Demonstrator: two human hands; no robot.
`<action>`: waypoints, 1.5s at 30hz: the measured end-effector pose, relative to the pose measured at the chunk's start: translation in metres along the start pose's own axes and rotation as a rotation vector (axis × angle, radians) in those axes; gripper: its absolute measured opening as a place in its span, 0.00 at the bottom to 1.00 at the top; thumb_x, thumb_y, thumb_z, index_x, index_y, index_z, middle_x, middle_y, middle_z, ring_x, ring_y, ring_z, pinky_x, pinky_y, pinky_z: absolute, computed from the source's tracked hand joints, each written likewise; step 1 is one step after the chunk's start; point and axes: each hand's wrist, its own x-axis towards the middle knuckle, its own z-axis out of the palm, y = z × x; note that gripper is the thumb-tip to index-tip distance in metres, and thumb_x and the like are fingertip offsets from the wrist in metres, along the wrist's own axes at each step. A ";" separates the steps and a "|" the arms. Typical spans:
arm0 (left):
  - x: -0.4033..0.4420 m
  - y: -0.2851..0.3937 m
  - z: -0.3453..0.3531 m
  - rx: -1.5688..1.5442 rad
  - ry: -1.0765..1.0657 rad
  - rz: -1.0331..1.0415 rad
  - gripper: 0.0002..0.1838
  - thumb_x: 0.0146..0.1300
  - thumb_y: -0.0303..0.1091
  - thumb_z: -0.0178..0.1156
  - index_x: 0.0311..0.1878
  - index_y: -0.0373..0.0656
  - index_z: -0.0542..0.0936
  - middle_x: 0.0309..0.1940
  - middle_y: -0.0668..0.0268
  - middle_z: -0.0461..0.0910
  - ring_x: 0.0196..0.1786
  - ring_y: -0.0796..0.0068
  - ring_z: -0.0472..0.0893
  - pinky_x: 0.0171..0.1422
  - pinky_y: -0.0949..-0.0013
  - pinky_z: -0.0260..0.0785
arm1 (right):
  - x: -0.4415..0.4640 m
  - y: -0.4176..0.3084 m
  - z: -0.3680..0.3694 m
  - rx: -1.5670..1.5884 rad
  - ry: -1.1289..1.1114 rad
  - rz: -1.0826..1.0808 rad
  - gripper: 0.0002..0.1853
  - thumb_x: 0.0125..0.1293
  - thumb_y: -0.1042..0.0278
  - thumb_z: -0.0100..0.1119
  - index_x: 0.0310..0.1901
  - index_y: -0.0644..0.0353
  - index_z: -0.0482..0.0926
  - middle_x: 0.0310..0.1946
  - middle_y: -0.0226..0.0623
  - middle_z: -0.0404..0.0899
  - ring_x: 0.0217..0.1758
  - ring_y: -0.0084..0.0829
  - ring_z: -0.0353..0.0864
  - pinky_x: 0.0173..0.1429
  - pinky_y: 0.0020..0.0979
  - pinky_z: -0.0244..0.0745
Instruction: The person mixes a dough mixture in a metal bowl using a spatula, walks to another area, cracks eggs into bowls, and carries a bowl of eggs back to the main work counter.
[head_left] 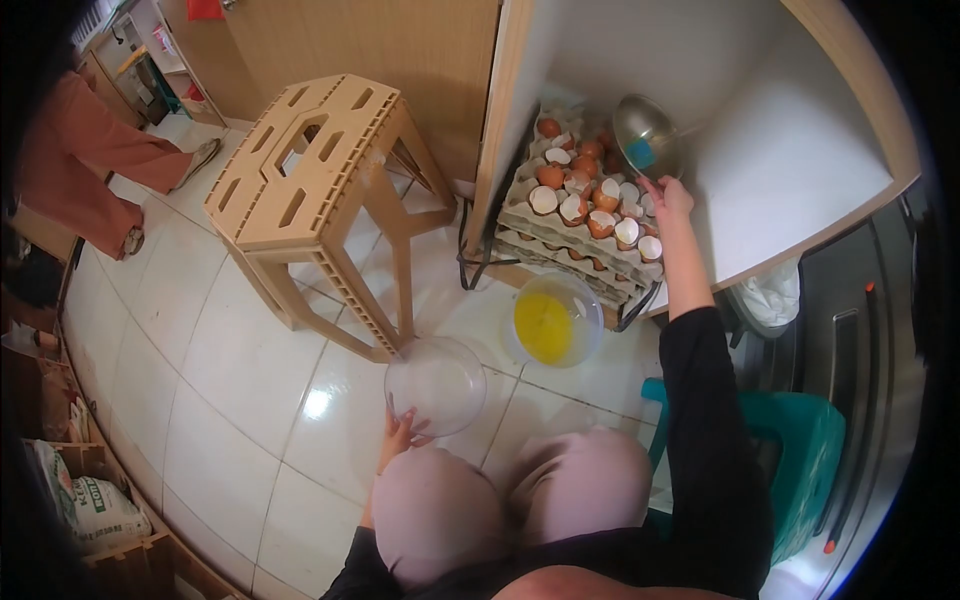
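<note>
My left hand [402,432] grips the edge of a clear, round plastic lid [436,386], held beside my knee. My right hand [668,194] reaches into the cabinet, its fingers closed at the lower edge of a tilted, shiny metal bowl [640,122]. A teal patch shows inside that bowl. Just left of the right hand, stacked egg trays [570,262] hold cracked shells [601,222] and several brown eggs or shells. On the floor between my hands stands a clear plastic tub [590,340] with yellow liquid egg [543,325] in it.
A tan folding stool [300,170] stands left of the cabinet [770,200]. A teal plastic stool [800,470] is at my right. A white bag [768,297] sits by the cabinet's edge. Another person's legs [110,150] are at the upper left; boxes and bags [105,515] line the lower left.
</note>
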 end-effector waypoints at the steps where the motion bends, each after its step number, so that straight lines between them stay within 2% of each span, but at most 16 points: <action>1: -0.001 -0.002 0.000 -0.015 0.013 0.000 0.42 0.60 0.41 0.56 0.68 0.66 0.38 0.61 0.55 0.57 0.56 0.49 0.68 0.45 0.53 0.73 | -0.010 -0.001 -0.006 -0.049 -0.052 -0.068 0.08 0.54 0.86 0.42 0.37 0.79 0.65 0.38 0.53 0.67 0.39 0.55 0.75 0.43 0.47 0.81; 8: -0.003 -0.021 -0.011 0.079 0.082 0.073 0.41 0.60 0.44 0.56 0.68 0.62 0.40 0.60 0.55 0.57 0.55 0.56 0.70 0.43 0.53 0.72 | -0.146 -0.037 -0.037 -0.335 -0.371 -0.061 0.18 0.54 0.84 0.46 0.49 0.68 0.68 0.35 0.37 0.75 0.35 0.31 0.79 0.37 0.31 0.81; 15: -0.022 -0.031 -0.038 0.053 0.343 0.144 0.39 0.59 0.46 0.56 0.68 0.60 0.44 0.59 0.56 0.56 0.55 0.58 0.67 0.44 0.50 0.72 | -0.256 -0.028 -0.071 -0.682 -0.841 0.349 0.23 0.57 0.78 0.51 0.56 0.64 0.66 0.40 0.36 0.76 0.31 0.24 0.79 0.30 0.24 0.79; 20: -0.035 -0.038 -0.075 -0.026 0.503 0.181 0.39 0.59 0.42 0.55 0.68 0.60 0.43 0.59 0.56 0.55 0.53 0.58 0.68 0.45 0.49 0.72 | -0.295 0.053 -0.102 -0.743 -1.228 0.592 0.26 0.59 0.78 0.49 0.61 0.62 0.60 0.42 0.38 0.76 0.31 0.22 0.78 0.30 0.23 0.79; 23: -0.032 -0.044 -0.110 -0.054 0.481 0.185 0.39 0.59 0.42 0.53 0.68 0.58 0.41 0.61 0.55 0.52 0.55 0.57 0.66 0.45 0.49 0.71 | -0.297 0.103 -0.128 -0.674 -1.252 0.698 0.27 0.59 0.80 0.48 0.62 0.63 0.59 0.43 0.39 0.75 0.33 0.23 0.77 0.31 0.24 0.79; 25: -0.033 -0.035 -0.108 -0.080 0.565 0.152 0.38 0.60 0.43 0.52 0.68 0.55 0.42 0.62 0.55 0.50 0.58 0.57 0.63 0.48 0.48 0.68 | -0.292 0.125 -0.142 -0.631 -1.262 0.707 0.27 0.60 0.81 0.48 0.62 0.65 0.57 0.45 0.40 0.75 0.36 0.25 0.78 0.33 0.25 0.80; 27: -0.047 -0.007 -0.078 -0.121 0.772 0.089 0.37 0.60 0.43 0.50 0.68 0.52 0.44 0.63 0.55 0.48 0.60 0.55 0.60 0.54 0.46 0.64 | -0.290 0.141 -0.154 -0.637 -1.212 0.653 0.26 0.57 0.81 0.47 0.60 0.63 0.61 0.41 0.38 0.76 0.31 0.22 0.77 0.30 0.24 0.78; 30: -0.043 -0.013 -0.106 0.533 0.956 0.425 0.32 0.60 0.41 0.48 0.67 0.48 0.51 0.63 0.54 0.47 0.63 0.54 0.55 0.62 0.44 0.52 | -0.286 0.171 -0.178 -0.697 -1.161 0.556 0.25 0.55 0.81 0.48 0.58 0.61 0.65 0.36 0.36 0.78 0.26 0.19 0.76 0.26 0.22 0.75; 32: -0.075 0.039 -0.016 0.707 0.969 0.854 0.26 0.60 0.38 0.48 0.62 0.45 0.60 0.61 0.53 0.48 0.63 0.53 0.54 0.65 0.45 0.45 | -0.281 0.187 -0.191 -0.775 -1.156 0.524 0.26 0.55 0.82 0.47 0.59 0.62 0.64 0.37 0.37 0.77 0.27 0.21 0.77 0.28 0.23 0.76; 34: -0.090 0.077 0.022 1.221 1.027 1.253 0.21 0.58 0.33 0.50 0.56 0.42 0.65 0.60 0.53 0.48 0.64 0.56 0.52 0.64 0.47 0.50 | -0.273 0.194 -0.199 -0.879 -1.171 0.535 0.28 0.55 0.85 0.43 0.61 0.65 0.58 0.42 0.40 0.76 0.33 0.25 0.79 0.34 0.24 0.81; 36: -0.094 0.120 0.048 1.193 0.816 1.643 0.17 0.57 0.27 0.51 0.51 0.39 0.69 0.59 0.54 0.50 0.62 0.58 0.56 0.61 0.49 0.55 | -0.268 0.199 -0.205 -0.846 -1.155 0.532 0.29 0.54 0.85 0.43 0.61 0.65 0.59 0.41 0.39 0.76 0.33 0.24 0.79 0.31 0.24 0.79; 38: -0.093 0.159 0.086 0.973 0.559 1.689 0.13 0.56 0.24 0.50 0.46 0.38 0.72 0.57 0.54 0.56 0.60 0.60 0.60 0.59 0.54 0.59 | -0.268 0.192 -0.201 -0.854 -1.168 0.519 0.28 0.55 0.83 0.45 0.61 0.65 0.60 0.40 0.41 0.77 0.33 0.26 0.79 0.31 0.26 0.78; 40: -0.090 0.192 0.145 1.157 0.323 1.596 0.15 0.57 0.22 0.49 0.49 0.35 0.70 0.54 0.54 0.64 0.56 0.59 0.67 0.62 0.61 0.56 | -0.268 0.177 -0.192 -0.909 -1.205 0.483 0.26 0.57 0.78 0.49 0.60 0.64 0.62 0.40 0.44 0.78 0.34 0.30 0.80 0.34 0.31 0.77; 43: -0.065 0.203 0.243 1.479 0.022 1.423 0.24 0.51 0.21 0.52 0.55 0.42 0.68 0.54 0.52 0.63 0.56 0.52 0.65 0.60 0.60 0.57 | -0.273 0.164 -0.205 -1.550 -1.112 -0.097 0.24 0.59 0.65 0.53 0.57 0.61 0.66 0.40 0.50 0.77 0.36 0.40 0.79 0.42 0.36 0.74; 44: -0.033 0.199 0.255 1.394 -0.168 1.292 0.25 0.54 0.26 0.53 0.58 0.42 0.64 0.54 0.51 0.63 0.58 0.55 0.63 0.60 0.60 0.57 | -0.265 0.150 -0.203 -1.532 -1.119 -0.028 0.24 0.59 0.61 0.53 0.55 0.62 0.68 0.39 0.51 0.77 0.37 0.42 0.78 0.44 0.36 0.73; 45: 0.007 0.189 0.268 1.222 -0.222 0.935 0.25 0.56 0.30 0.54 0.59 0.41 0.64 0.55 0.51 0.62 0.57 0.57 0.63 0.60 0.60 0.57 | -0.259 0.131 -0.200 -1.512 -1.131 0.046 0.24 0.59 0.58 0.54 0.53 0.62 0.69 0.38 0.53 0.76 0.38 0.45 0.77 0.46 0.37 0.71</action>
